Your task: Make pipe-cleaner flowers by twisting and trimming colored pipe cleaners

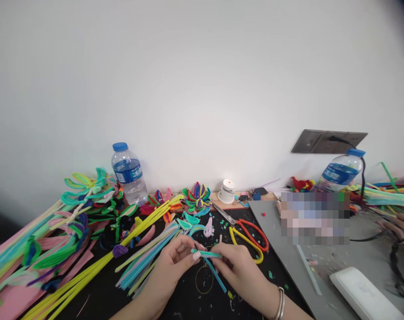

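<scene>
**Turquoise fuzzy stem spanning both hands**

Just below the frame's centre, the left hand is pinching one end between thumb and curled fingers; the right hand is gripping the other, fingers drawn narrow.

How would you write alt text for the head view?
The left hand and right hand hold a teal strip over a black mat. Scissors lie beyond the right hand; colourful pipe cleaners crowd the left side, and a bottle stands by the wall.

A turquoise pipe cleaner lies nearly level, pinched between fingers.
</scene>
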The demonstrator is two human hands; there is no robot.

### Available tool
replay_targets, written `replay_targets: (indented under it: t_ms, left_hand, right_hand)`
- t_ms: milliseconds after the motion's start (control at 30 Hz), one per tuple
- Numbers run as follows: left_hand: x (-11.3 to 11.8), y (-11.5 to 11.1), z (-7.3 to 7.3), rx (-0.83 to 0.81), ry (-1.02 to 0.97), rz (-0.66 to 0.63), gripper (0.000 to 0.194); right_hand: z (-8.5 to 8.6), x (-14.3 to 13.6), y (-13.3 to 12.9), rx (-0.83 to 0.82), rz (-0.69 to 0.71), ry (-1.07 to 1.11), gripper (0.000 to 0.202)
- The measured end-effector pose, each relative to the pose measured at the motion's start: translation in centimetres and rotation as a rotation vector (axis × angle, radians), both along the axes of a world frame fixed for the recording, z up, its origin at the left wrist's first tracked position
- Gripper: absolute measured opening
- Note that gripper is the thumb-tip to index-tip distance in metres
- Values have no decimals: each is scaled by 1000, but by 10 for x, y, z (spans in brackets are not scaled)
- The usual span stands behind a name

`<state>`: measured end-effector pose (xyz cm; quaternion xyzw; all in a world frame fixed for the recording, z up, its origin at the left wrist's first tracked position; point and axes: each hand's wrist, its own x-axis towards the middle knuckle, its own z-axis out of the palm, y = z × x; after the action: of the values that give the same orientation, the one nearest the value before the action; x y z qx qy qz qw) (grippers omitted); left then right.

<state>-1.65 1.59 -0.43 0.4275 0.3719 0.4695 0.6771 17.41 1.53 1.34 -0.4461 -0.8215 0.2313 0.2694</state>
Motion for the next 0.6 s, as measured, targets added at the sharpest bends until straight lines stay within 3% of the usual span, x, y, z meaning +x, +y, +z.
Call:
replay_targets:
  t_ms: [133, 267, 367, 467, 600]
  left_hand:
    - [-2, 2, -2, -4, 23, -35, 26]
    - [-1, 1, -2, -63, 122, -164, 32]
    - [2, 2, -3, -46, 202, -201, 33]
    - [3, 3, -3, -33, 241, -158, 31]
    - [5, 1, -3, 21, 299, -118, 29]
  right_hand:
    - [0, 5, 3, 147, -28, 136, 22]
    - [2, 5, 4, 196, 57, 185, 31]
    - [-1, 4, 3, 129, 71, 220, 33]
    - [-1, 4, 1, -7, -35, 272, 31]
    - [2, 2, 0, -185, -62, 265, 15]
